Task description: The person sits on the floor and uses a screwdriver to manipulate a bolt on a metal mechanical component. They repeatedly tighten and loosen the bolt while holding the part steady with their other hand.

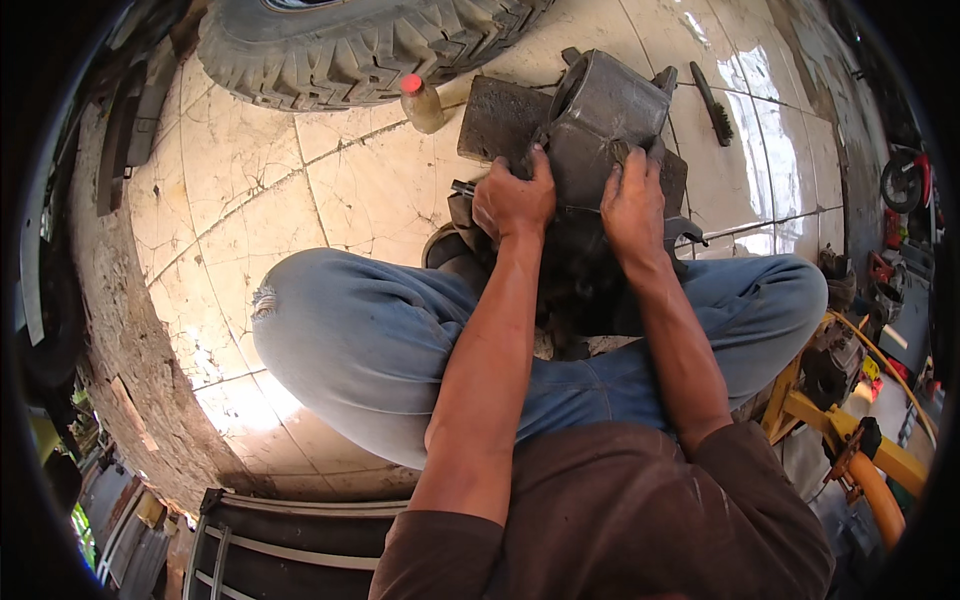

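A dark grey, greasy metal housing (612,105) with a wide round opening at its far left stands before me on the tiled floor. My left hand (515,195) is closed on its near left side, thumb pointing up along the edge; its other fingers are curled and partly hidden. Gripping the near right side is my right hand (636,205), with its fingers laid over the rim. Beneath and beside the housing lies a dark flat block (500,118). Further dark parts sit between my legs, too shadowed to make out.
Far left lies a large treaded tyre (340,65), with a red-capped bottle (422,108) of brownish contents near it. A dark wire brush (711,105) rests right of the housing. Behind my right knee stands a yellow metal frame (850,440); a black slatted seat (300,545) is behind me.
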Motion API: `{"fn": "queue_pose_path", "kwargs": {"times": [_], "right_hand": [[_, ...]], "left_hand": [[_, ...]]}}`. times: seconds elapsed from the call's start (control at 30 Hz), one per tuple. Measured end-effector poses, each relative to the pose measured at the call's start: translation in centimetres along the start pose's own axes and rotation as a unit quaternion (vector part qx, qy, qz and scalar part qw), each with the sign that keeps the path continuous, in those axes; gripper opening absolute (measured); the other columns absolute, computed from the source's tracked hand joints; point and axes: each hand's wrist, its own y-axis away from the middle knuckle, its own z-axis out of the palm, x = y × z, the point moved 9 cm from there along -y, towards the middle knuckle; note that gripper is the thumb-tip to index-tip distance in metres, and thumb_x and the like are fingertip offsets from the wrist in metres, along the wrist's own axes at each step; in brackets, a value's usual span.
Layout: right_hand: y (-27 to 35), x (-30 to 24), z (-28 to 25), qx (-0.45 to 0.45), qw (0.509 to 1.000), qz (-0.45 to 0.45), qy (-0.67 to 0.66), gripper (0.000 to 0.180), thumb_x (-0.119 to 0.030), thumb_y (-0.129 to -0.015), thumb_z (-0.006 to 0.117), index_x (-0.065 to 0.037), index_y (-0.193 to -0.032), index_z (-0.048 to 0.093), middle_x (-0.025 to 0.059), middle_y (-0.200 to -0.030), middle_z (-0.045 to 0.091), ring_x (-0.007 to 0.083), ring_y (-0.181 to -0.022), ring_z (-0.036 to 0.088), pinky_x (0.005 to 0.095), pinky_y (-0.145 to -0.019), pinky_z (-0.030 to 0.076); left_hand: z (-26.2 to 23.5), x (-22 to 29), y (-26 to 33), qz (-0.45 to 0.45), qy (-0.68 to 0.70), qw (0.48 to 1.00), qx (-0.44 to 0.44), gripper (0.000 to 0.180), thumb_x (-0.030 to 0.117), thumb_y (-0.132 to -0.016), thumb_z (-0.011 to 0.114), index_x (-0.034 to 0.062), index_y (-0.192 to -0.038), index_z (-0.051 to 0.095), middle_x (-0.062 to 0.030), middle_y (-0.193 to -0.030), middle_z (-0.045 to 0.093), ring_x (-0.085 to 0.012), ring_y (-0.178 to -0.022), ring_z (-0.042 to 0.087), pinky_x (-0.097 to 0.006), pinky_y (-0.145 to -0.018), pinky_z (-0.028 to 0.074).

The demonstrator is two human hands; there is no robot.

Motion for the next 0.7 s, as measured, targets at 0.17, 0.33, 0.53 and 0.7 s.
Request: {"fn": "queue_pose_path", "kwargs": {"times": [0.17, 0.33, 0.53, 0.7], "right_hand": [[0.0, 0.0, -1.2, 0.011, 0.999, -0.036, -0.002, 0.026, -0.006, -0.097, 0.054, 0.0, -0.121, 0.048, 0.0412, -0.144, 0.038, 0.0601, -0.096, 0.061, 0.0595, -0.081, 0.056], [0.0, -0.3, -0.3, 0.007, 1.0, -0.009, 0.009, 0.029, -0.005, -0.097, 0.054, 0.0, -0.124, 0.047, 0.0414, -0.145, 0.038, 0.0601, -0.095, 0.062, 0.06, -0.082, 0.056], [-0.5, -0.2, -0.3, -0.01, 1.0, 0.009, 0.0, 0.028, -0.007, -0.097, 0.055, 0.0, -0.123, 0.047, 0.0409, -0.14, 0.041, 0.0594, -0.097, 0.062, 0.0598, -0.082, 0.055], [-0.2, -0.3, -0.8, 0.017, 1.0, -0.02, -0.005, 0.029, -0.008, -0.098, 0.054, 0.001, -0.124, 0.047, 0.0392, -0.13, 0.048, 0.0584, -0.098, 0.061, 0.0598, -0.082, 0.055]], "left_hand": [[-0.3, 0.3, 0.5, 0.009, -0.004, 1.0, 0.014, 0.063, 0.055, -0.085, 0.065, -0.0052, -0.099, 0.075, -0.0274, -0.09, 0.073, -0.0437, -0.088, 0.071, -0.05, -0.082, 0.054], [0.2, 0.2, 0.2, 0.006, -0.001, 1.0, 0.004, 0.063, 0.055, -0.086, 0.065, -0.0055, -0.1, 0.075, -0.0267, -0.091, 0.073, -0.0439, -0.09, 0.071, -0.05, -0.083, 0.054], [-0.1, 0.3, -0.2, 0.004, -0.004, 1.0, 0.006, 0.063, 0.056, -0.086, 0.064, -0.0049, -0.1, 0.075, -0.0275, -0.092, 0.073, -0.0442, -0.091, 0.071, -0.05, -0.083, 0.054], [-0.2, 0.3, 0.1, 0.007, -0.001, 1.0, 0.006, 0.064, 0.057, -0.086, 0.064, -0.0044, -0.101, 0.075, -0.0277, -0.092, 0.073, -0.0442, -0.092, 0.071, -0.05, -0.082, 0.054]]}}
